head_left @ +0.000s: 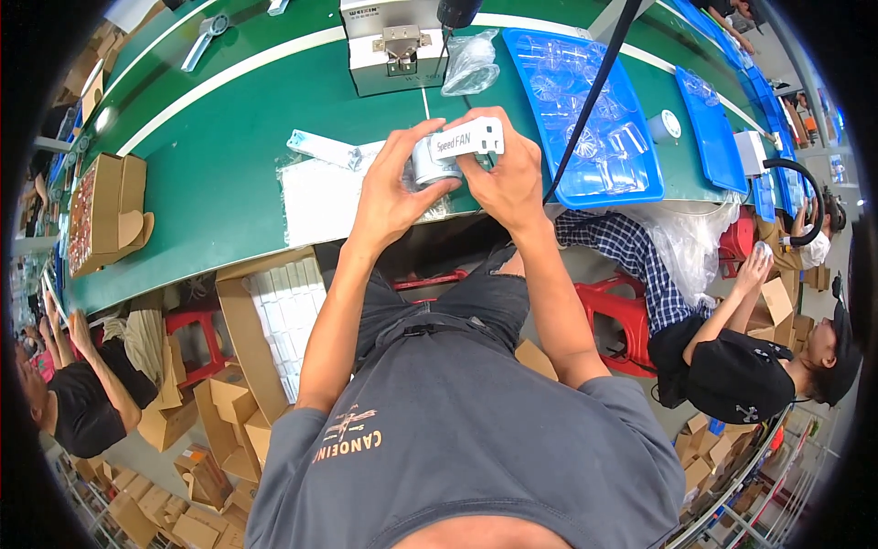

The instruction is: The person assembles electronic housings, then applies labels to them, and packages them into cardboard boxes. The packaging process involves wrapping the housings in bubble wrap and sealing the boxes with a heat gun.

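Note:
Between my two hands, just above the near edge of the green table (219,197), is a small white and grey handheld fan (468,139). My left hand (389,197) curls its fingers and thumb around the round grey head. The handle, with printing along it and cut-outs at its end, is gripped by my right hand (508,178), thumb underneath. Left of my hands, a similar pale fan (322,148) lies at the upper edge of a white plastic sheet (315,201). Part of the held fan's head is hidden by my fingers.
Beyond my hands stands a metal-fronted box device (393,66) beside a crumpled clear bag (472,64). A blue tray (611,194) of clear plastic domes lies right, crossed by a black cable (599,87). Left are a cardboard box (137,197) and a carton of white boxes (288,316). Co-workers sit both sides.

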